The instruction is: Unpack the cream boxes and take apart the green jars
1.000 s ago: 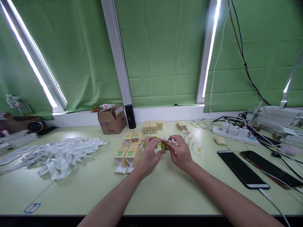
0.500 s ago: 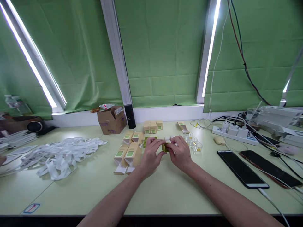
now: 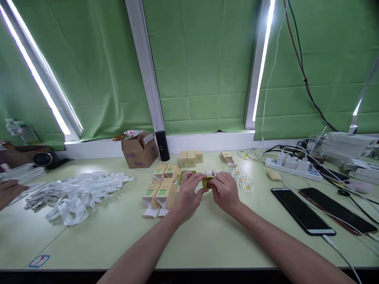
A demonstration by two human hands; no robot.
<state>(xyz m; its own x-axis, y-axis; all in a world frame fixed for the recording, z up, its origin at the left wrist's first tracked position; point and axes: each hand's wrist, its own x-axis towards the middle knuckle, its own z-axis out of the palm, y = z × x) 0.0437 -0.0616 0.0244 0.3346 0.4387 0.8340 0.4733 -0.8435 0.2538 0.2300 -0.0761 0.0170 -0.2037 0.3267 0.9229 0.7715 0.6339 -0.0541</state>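
The left hand (image 3: 190,192) and the right hand (image 3: 226,190) meet above the middle of the counter (image 3: 207,244), fingers drawn together in a pinch around a small green piece (image 3: 206,182) between them. Whether it touches the counter, I cannot tell. Four tan boxes (image 3: 166,193) stand just left of the left hand; clear cups (image 3: 245,183) sit to the right, beyond the right hand. Three closed cartons (image 3: 191,158) stand farther off. At far left, a co-worker's hand (image 3: 10,192) is near white straps (image 3: 83,193).
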